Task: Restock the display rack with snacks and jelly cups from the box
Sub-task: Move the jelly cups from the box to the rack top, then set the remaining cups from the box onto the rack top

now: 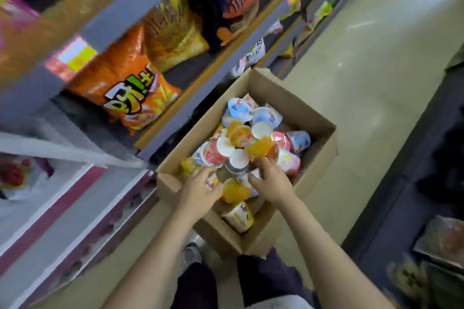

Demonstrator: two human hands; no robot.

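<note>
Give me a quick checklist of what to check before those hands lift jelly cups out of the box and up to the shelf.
1. Both hands in the cardboard box: ok, left hand and right hand reach among the jelly cups.
2. Firm grip on a cup: cannot tell, the fingers are buried in the pile.
3. Cups left to restock: ok, the box holds many.
4. Free space on the shelf: ok, a dark gap shows right of the orange snack bag.
5. Box steady: ok, it sits on the floor.

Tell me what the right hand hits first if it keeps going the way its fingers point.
Probably the orange jelly cup just beyond the right hand; depth is unclear.
</note>
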